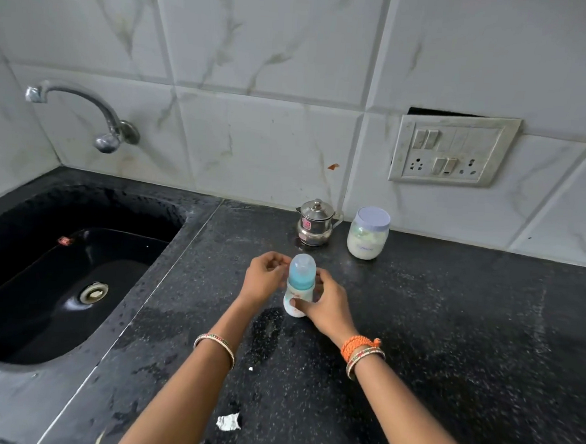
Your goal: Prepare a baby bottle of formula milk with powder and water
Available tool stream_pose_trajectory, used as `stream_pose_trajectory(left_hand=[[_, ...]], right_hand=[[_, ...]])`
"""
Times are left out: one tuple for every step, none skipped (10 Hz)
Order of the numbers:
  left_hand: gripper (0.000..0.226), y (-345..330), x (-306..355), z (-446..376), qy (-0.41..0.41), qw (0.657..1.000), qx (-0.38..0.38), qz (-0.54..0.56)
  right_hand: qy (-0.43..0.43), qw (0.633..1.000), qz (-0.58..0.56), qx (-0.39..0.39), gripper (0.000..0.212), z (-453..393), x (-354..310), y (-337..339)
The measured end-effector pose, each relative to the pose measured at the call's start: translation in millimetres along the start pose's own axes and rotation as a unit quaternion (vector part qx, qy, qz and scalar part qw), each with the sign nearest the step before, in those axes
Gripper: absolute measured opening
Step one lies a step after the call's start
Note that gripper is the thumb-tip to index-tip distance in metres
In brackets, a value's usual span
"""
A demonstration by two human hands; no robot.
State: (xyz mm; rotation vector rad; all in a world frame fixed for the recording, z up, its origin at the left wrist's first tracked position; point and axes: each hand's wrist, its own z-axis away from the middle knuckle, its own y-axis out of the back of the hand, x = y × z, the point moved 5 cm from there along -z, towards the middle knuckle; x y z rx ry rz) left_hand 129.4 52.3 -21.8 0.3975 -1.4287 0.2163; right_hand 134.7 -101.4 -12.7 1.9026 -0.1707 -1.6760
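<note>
A small baby bottle with a blue cap and a white body stands on the black speckled counter at the middle. My right hand wraps around its lower body. My left hand is beside the cap on the left, its fingers curled, fingertips close to the cap; I cannot tell whether they touch it. Behind the bottle stand a small lidded steel pot and a clear jar of pale powder with a lilac lid.
A black sink with a round drain fills the left side, under a steel tap on the tiled wall. A switch and socket plate is on the wall at the right. Small white scraps lie near the counter's front.
</note>
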Motion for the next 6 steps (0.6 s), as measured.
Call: stream_pose_trajectory(left_hand=[[0.031, -2, -10, 5, 0.017, 1.000, -0.012, 0.003], [0.029, -8, -11, 8, 0.031, 0.999, -0.030, -0.002], [0.026, -16, -10, 5, 0.031, 0.999, -0.044, -0.004], [0.025, -24, -9, 2, 0.029, 0.998, -0.054, -0.002], [0.015, -33, -7, 9, 0.010, 0.998, -0.049, -0.028], [0.049, -37, -9, 20, -0.027, 0.987, -0.043, -0.155]], right_hand=[[-0.011, 0.999, 0.021, 0.025, 0.053, -7, 5, 14], [-0.028, 0.997, 0.031, 0.061, 0.058, -13, 13, 35], [-0.036, 0.995, 0.019, 0.091, 0.061, -16, 25, 45], [-0.045, 0.997, 0.009, 0.070, 0.062, -16, 32, 42], [-0.039, 0.998, 0.002, 0.048, 0.063, -18, 32, 38], [-0.015, 0.997, 0.026, 0.068, 0.070, -14, 29, 39]])
